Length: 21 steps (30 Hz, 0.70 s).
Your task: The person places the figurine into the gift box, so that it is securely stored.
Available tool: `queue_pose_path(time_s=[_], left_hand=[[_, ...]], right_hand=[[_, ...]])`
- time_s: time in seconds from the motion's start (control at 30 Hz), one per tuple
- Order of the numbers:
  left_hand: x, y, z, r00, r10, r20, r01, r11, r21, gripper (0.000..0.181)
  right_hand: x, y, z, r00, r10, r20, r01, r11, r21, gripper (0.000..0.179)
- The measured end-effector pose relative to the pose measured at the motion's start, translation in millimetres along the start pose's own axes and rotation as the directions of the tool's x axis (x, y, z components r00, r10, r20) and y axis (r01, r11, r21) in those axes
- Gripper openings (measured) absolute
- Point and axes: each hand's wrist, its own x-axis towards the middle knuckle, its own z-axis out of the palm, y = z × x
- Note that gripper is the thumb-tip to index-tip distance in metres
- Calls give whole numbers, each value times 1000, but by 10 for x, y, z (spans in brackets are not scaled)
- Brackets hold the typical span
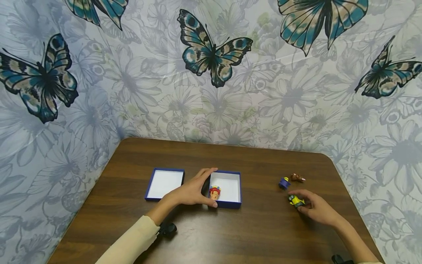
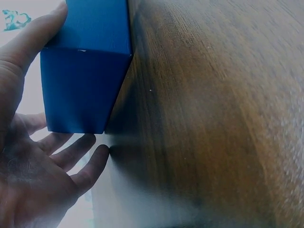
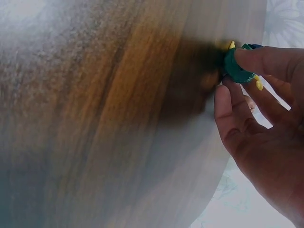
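Note:
My left hand (image 1: 189, 192) grips the left end of a blue box (image 1: 227, 204), thumb at the near side and fingers at the far side. The box lies with its white inside facing up, and a small red-and-tan toy figurine (image 1: 215, 192) rests in its left part. In the left wrist view the blue box wall (image 2: 85, 85) sits between thumb and fingers. Over on the right, my right hand (image 1: 318, 209) pinches a small yellow-and-green toy figurine (image 1: 296, 201). Its green base (image 3: 236, 69) shows between thumb and fingers in the right wrist view.
Left of the box lies a blue-rimmed box lid (image 1: 166, 183), white inside. Beyond the right hand are a dark blue figurine with yellow (image 1: 284, 183) and a brown figurine (image 1: 298, 178). All rest on a brown wooden table (image 1: 250, 234) before a butterfly-patterned wall covering (image 1: 230, 117).

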Motion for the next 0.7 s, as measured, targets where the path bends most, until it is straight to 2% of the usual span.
queue_pose_path(time_s=[0.2, 0.4, 0.7], left_hand=[[-9, 1, 8, 1000, -6, 0, 6, 1000, -1, 122], [-20, 1, 10, 1000, -6, 1, 6, 1000, -5, 122], [-9, 1, 7, 1000, -9, 7, 9, 1000, -8, 122]], right_hand=[[9, -18, 1, 999, 30, -14, -30, 999, 32, 52], [39, -74, 15, 996, 32, -81, -31, 999, 7, 51], [98, -170, -67, 981, 101, -168, -91, 993, 69, 49]])
